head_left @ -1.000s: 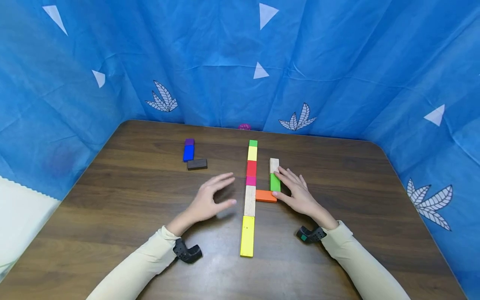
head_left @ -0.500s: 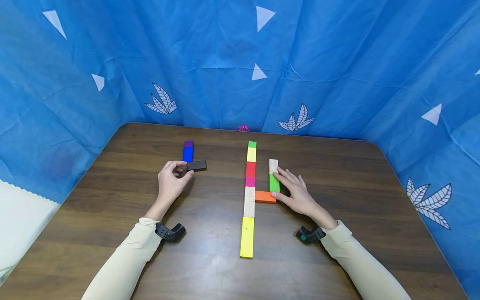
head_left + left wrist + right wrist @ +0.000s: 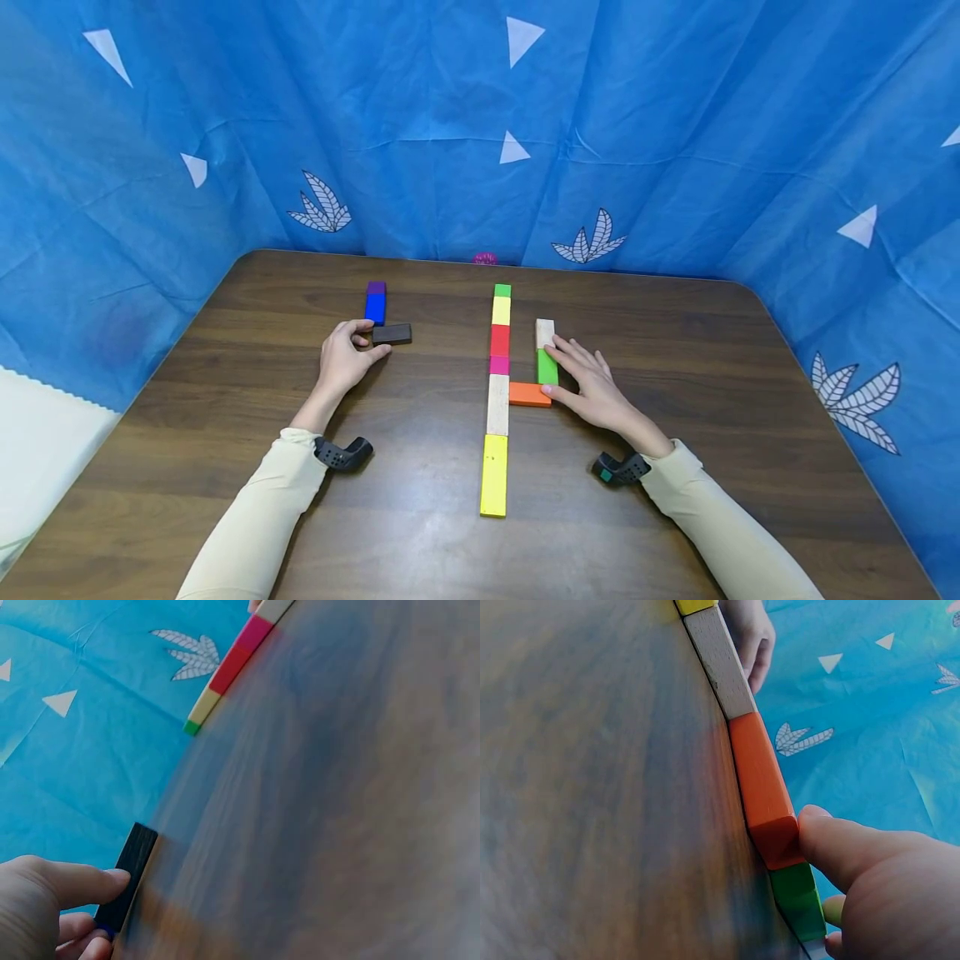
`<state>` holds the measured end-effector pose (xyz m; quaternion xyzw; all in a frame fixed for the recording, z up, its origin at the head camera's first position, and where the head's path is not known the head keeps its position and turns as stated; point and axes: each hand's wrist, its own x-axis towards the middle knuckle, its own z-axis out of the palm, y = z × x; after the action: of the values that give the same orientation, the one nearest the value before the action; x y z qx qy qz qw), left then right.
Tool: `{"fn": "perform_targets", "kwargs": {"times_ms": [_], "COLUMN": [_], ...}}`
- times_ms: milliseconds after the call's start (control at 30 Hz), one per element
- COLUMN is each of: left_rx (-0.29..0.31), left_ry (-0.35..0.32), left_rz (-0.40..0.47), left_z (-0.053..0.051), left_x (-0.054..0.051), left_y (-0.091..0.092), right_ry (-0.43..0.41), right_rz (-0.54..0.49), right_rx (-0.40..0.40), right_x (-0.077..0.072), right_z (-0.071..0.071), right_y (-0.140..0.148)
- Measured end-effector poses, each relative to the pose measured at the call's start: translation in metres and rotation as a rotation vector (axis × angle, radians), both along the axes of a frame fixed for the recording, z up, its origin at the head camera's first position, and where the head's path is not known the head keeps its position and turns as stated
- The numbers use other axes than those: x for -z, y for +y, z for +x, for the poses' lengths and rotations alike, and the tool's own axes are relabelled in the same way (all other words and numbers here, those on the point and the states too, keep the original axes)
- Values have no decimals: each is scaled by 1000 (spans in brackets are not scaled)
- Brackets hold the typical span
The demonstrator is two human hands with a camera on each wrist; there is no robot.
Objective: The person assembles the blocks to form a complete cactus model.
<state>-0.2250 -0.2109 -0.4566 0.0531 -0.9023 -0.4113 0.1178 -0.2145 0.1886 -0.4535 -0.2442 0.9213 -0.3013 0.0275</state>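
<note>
My left hand point(image 3: 343, 358) is at a black wooden block point(image 3: 393, 334), thumb on its near side and curled fingers at its left end, beside the blue block point(image 3: 375, 309). In the left wrist view the thumb point(image 3: 112, 879) lies against the black block point(image 3: 127, 874). A purple block point(image 3: 377, 287) adjoins the blue one. My right hand point(image 3: 588, 385) rests with fairly straight fingers by a green block point(image 3: 547, 367) and a pale wood block point(image 3: 545, 333). Its thumb point(image 3: 821, 825) touches the end of the orange block point(image 3: 763, 780).
A long row runs down the middle of the table: green, pale yellow point(image 3: 501, 311), red point(image 3: 500, 340), pink point(image 3: 498, 365), pale wood point(image 3: 498, 404) and yellow point(image 3: 494, 475) blocks. The orange block's left end meets this row. A blue curtain point(image 3: 420, 125) hangs behind the table.
My left hand has moved left and away from beside the middle row to the black block, and its fingers have curled in. The right hand has stayed in place.
</note>
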Motion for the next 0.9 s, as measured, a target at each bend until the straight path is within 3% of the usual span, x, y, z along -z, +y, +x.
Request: {"fn": "perform_targets", "kwargs": {"times_ms": [233,533,900], "left_rx": [66,56,108], "left_ry": [-19,-8,4], "left_rz": [12,37,104], "left_z": [-5,-6,-4], "left_x": [-1,-4,-12], "left_y": [-8,-9,18], "right_ry": [-1,-1,6], "right_rz": [5,12,15], "right_rx": [2,5,4], "right_x": [0,-1,0], "right_z": [0,1,1], "right_y": [0,-1,-2]}}
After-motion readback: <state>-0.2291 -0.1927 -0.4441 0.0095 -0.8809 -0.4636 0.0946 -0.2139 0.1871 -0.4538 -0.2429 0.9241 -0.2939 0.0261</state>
